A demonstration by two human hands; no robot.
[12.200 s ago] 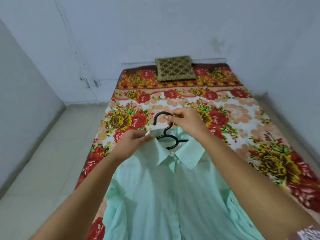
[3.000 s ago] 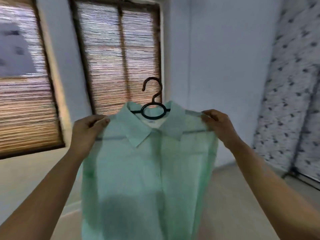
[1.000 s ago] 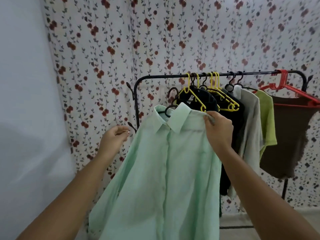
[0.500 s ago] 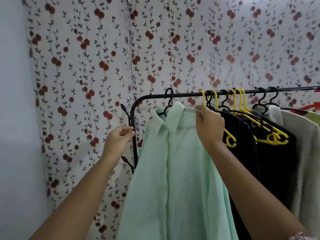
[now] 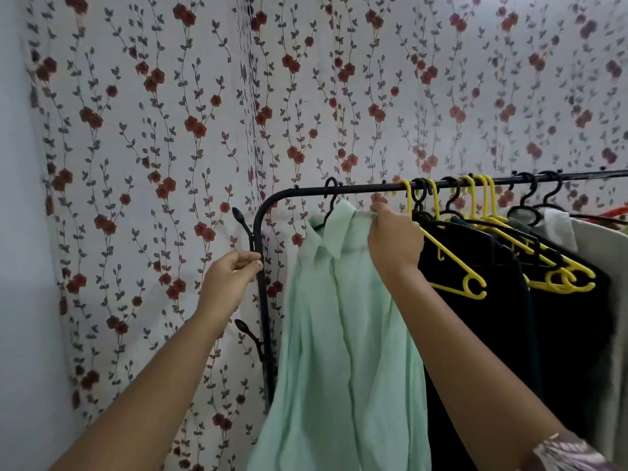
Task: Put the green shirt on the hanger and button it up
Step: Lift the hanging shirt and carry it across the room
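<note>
- At the left end of the black clothes rail (image 5: 356, 189), our green shirt (image 5: 343, 317) hangs on its black hanger (image 5: 330, 195), whose hook sits over the bar.
- Our right hand (image 5: 394, 241) has its grip closed on the shirt's shoulder, just beside the collar.
- Our left hand (image 5: 231, 278) has fingers curled, thumb and fingertips pinched together, touching or just beside the rail's upright post (image 5: 263, 300); we cannot tell whether it grips anything.
- Beside the shirt to the right, dark garments (image 5: 509, 317) hang on yellow hangers (image 5: 455, 266).
- Behind it all hangs a floral cloth (image 5: 170, 130).
</note>
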